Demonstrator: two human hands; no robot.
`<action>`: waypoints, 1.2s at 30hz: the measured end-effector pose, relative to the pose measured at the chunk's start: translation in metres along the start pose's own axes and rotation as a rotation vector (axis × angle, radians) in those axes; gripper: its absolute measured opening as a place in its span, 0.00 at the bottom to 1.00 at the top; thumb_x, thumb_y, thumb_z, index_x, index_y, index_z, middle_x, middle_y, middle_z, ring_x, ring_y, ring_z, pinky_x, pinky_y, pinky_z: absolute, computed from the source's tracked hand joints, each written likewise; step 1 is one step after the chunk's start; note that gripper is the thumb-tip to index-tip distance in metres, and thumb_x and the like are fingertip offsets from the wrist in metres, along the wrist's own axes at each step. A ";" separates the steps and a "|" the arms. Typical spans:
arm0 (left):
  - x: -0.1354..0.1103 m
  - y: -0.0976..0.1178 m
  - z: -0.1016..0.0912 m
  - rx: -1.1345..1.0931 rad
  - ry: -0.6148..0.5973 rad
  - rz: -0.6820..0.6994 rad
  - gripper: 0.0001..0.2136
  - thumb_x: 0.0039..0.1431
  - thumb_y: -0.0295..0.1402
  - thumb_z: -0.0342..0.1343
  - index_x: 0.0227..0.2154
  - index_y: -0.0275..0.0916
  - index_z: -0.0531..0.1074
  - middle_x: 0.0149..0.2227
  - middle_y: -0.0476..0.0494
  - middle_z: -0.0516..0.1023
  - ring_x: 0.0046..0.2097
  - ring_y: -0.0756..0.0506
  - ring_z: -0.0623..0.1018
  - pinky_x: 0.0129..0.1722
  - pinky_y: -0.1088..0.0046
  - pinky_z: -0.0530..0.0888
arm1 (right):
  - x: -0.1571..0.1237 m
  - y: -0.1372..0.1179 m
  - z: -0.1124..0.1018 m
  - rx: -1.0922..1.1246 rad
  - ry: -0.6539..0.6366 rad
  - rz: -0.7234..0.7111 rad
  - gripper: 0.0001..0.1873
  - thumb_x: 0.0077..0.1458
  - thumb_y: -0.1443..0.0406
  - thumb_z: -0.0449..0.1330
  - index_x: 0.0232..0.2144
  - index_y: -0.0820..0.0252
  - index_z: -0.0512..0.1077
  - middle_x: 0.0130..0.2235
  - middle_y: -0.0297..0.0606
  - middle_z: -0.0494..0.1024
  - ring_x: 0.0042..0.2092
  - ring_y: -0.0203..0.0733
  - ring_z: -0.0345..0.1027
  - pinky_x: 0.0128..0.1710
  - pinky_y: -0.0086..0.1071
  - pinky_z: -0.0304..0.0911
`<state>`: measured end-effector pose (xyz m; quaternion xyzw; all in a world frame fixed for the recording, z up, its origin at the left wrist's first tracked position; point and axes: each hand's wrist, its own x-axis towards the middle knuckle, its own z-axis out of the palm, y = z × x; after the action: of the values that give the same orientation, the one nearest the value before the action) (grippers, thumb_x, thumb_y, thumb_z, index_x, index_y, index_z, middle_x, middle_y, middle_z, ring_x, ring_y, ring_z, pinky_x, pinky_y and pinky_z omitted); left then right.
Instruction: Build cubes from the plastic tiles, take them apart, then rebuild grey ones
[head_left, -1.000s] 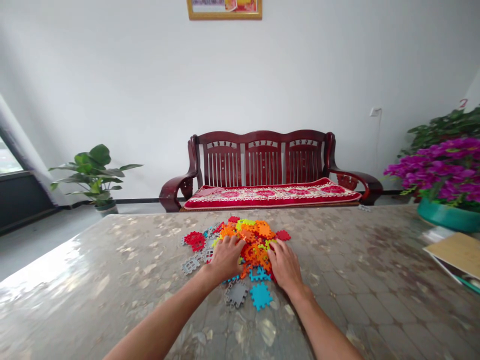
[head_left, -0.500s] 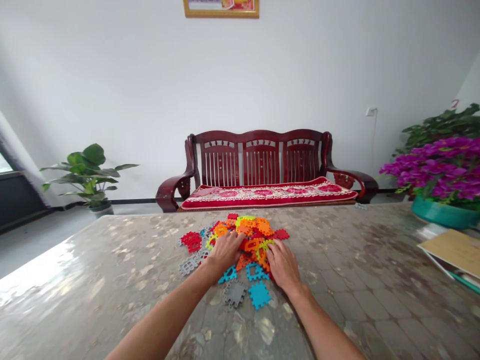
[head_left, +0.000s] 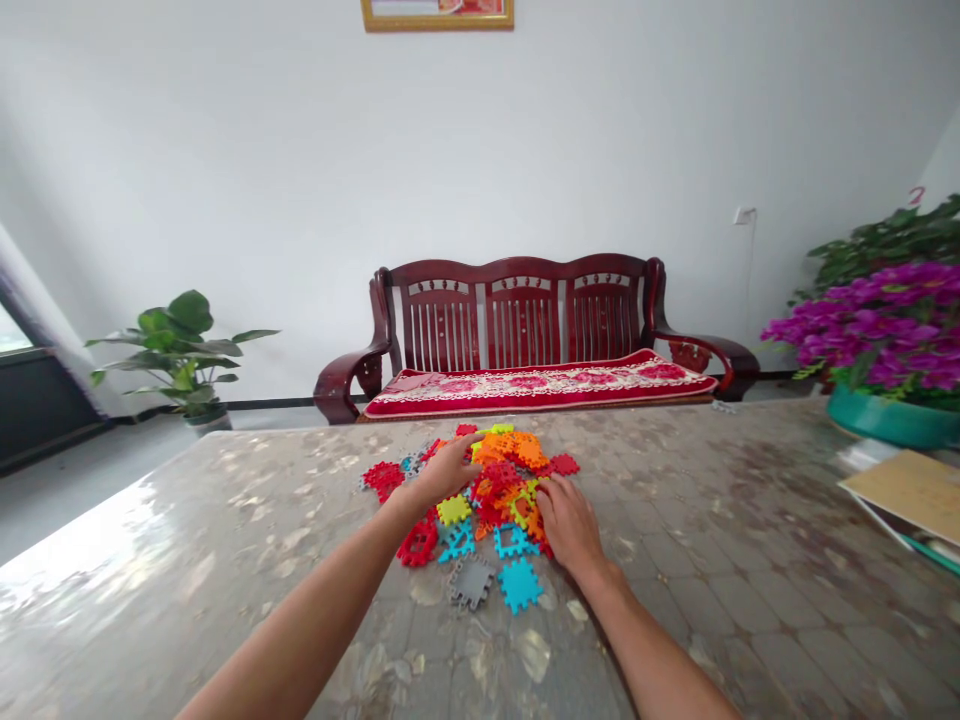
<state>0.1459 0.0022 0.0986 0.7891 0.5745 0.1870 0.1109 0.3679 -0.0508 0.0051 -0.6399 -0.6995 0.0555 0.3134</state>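
A loose heap of notched plastic building tiles [head_left: 498, 492] in red, orange, yellow-green, blue and grey lies on the table. My left hand [head_left: 444, 470] reaches over the heap's left and back part, open, with its fingers stretched toward the orange tiles [head_left: 528, 449]. At the right edge of the heap rests my right hand [head_left: 570, 518], fingers loosely bent and apart beside a yellow-green tile. Its fingertips are partly hidden. Nearest to me lie a solid blue tile [head_left: 520, 584] and a grey tile [head_left: 472, 581]. Below my left hand is a red tile with an opening [head_left: 418, 541].
The table [head_left: 247, 560] has a glossy patterned cover. A teal pot [head_left: 892, 415] of purple flowers stands at the right, with a cardboard-coloured folder [head_left: 911, 497] before it. A wooden bench [head_left: 521, 310] is behind the table, and a potted plant [head_left: 187, 345] stands left.
My left hand has moved back and slightly left over the heap. Red tiles now show in the middle, and a red and a yellow-green tile at the front left. My right hand has barely moved.
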 end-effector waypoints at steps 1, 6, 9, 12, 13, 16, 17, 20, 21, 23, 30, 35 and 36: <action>-0.003 0.000 0.000 -0.002 0.011 -0.002 0.23 0.55 0.31 0.54 0.55 0.40 0.68 0.47 0.42 0.79 0.39 0.47 0.78 0.42 0.72 0.73 | 0.000 0.000 0.000 0.008 0.001 0.006 0.19 0.66 0.61 0.46 0.51 0.56 0.71 0.58 0.44 0.70 0.58 0.48 0.64 0.56 0.42 0.59; -0.032 0.014 0.009 0.017 0.007 0.071 0.17 0.56 0.37 0.54 0.48 0.41 0.73 0.47 0.42 0.78 0.44 0.44 0.78 0.47 0.67 0.73 | 0.000 -0.003 0.000 0.021 0.008 0.019 0.18 0.65 0.61 0.47 0.52 0.57 0.71 0.58 0.44 0.71 0.57 0.49 0.65 0.55 0.42 0.59; -0.043 0.029 0.016 0.202 -0.126 0.257 0.28 0.48 0.36 0.61 0.55 0.45 0.69 0.52 0.41 0.74 0.51 0.38 0.75 0.50 0.60 0.73 | 0.000 -0.004 -0.001 0.018 0.011 -0.012 0.17 0.65 0.61 0.47 0.50 0.55 0.71 0.56 0.43 0.72 0.56 0.47 0.65 0.54 0.41 0.59; -0.042 0.044 0.022 0.439 -0.235 0.355 0.36 0.43 0.32 0.64 0.59 0.47 0.63 0.57 0.37 0.69 0.54 0.32 0.73 0.49 0.54 0.74 | 0.000 -0.005 -0.001 0.007 0.004 -0.028 0.17 0.66 0.61 0.46 0.47 0.55 0.73 0.55 0.43 0.72 0.55 0.46 0.66 0.53 0.40 0.59; -0.039 0.047 0.024 0.500 -0.252 0.366 0.36 0.44 0.30 0.63 0.60 0.47 0.62 0.58 0.36 0.68 0.53 0.32 0.74 0.47 0.54 0.75 | 0.000 -0.005 -0.001 0.007 0.004 -0.030 0.17 0.66 0.61 0.46 0.47 0.55 0.73 0.55 0.43 0.73 0.54 0.46 0.66 0.53 0.39 0.59; -0.027 0.054 0.033 0.616 -0.268 0.380 0.32 0.48 0.26 0.60 0.59 0.44 0.62 0.58 0.33 0.67 0.50 0.33 0.76 0.43 0.56 0.76 | 0.001 -0.005 -0.001 0.016 0.010 -0.026 0.17 0.66 0.61 0.46 0.47 0.55 0.72 0.55 0.44 0.73 0.55 0.45 0.66 0.54 0.39 0.58; -0.024 0.055 0.036 0.633 -0.265 0.381 0.30 0.49 0.26 0.59 0.58 0.43 0.63 0.57 0.33 0.69 0.48 0.33 0.77 0.42 0.56 0.77 | 0.001 -0.005 -0.001 0.017 0.010 -0.022 0.17 0.66 0.61 0.46 0.48 0.56 0.72 0.55 0.44 0.72 0.55 0.46 0.66 0.54 0.39 0.58; -0.019 0.055 0.045 0.647 -0.242 0.383 0.24 0.51 0.25 0.58 0.53 0.40 0.66 0.52 0.34 0.71 0.47 0.34 0.77 0.42 0.56 0.76 | 0.000 -0.007 -0.001 0.010 0.005 -0.008 0.17 0.66 0.61 0.47 0.50 0.56 0.72 0.56 0.43 0.72 0.56 0.46 0.65 0.55 0.39 0.58; -0.019 0.055 0.046 0.644 -0.234 0.382 0.23 0.51 0.25 0.57 0.52 0.39 0.67 0.52 0.34 0.72 0.47 0.34 0.77 0.42 0.56 0.76 | 0.000 -0.007 -0.002 0.009 0.002 -0.006 0.18 0.66 0.61 0.47 0.50 0.56 0.72 0.56 0.43 0.72 0.56 0.46 0.65 0.55 0.39 0.58; -0.019 0.053 0.047 0.632 -0.215 0.381 0.21 0.52 0.25 0.56 0.51 0.39 0.67 0.51 0.34 0.72 0.47 0.35 0.77 0.42 0.57 0.75 | 0.000 -0.008 -0.003 0.011 -0.006 -0.002 0.18 0.66 0.61 0.47 0.51 0.55 0.72 0.56 0.43 0.72 0.56 0.46 0.65 0.55 0.39 0.58; -0.023 0.040 0.027 0.527 -0.139 0.343 0.17 0.56 0.30 0.53 0.50 0.42 0.66 0.46 0.41 0.76 0.47 0.40 0.77 0.44 0.65 0.74 | 0.001 -0.005 -0.001 0.082 -0.009 0.041 0.20 0.66 0.61 0.44 0.53 0.57 0.70 0.58 0.43 0.71 0.58 0.47 0.64 0.57 0.42 0.58; -0.017 0.039 0.016 0.178 0.057 0.090 0.18 0.58 0.38 0.54 0.51 0.43 0.66 0.41 0.44 0.79 0.42 0.42 0.79 0.39 0.70 0.72 | 0.003 0.002 0.006 0.160 0.053 0.048 0.23 0.66 0.59 0.42 0.52 0.57 0.71 0.56 0.43 0.73 0.57 0.46 0.65 0.57 0.42 0.58; -0.014 0.039 0.015 0.088 0.098 0.016 0.19 0.57 0.39 0.54 0.52 0.42 0.66 0.40 0.43 0.80 0.40 0.42 0.80 0.38 0.70 0.72 | 0.004 0.003 0.007 0.174 0.068 0.053 0.23 0.66 0.60 0.41 0.52 0.57 0.71 0.55 0.43 0.73 0.56 0.45 0.65 0.57 0.41 0.59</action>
<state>0.1824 -0.0225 0.0982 0.7876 0.5807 0.2008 0.0466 0.3675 -0.0446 -0.0004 -0.6300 -0.6639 0.1024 0.3896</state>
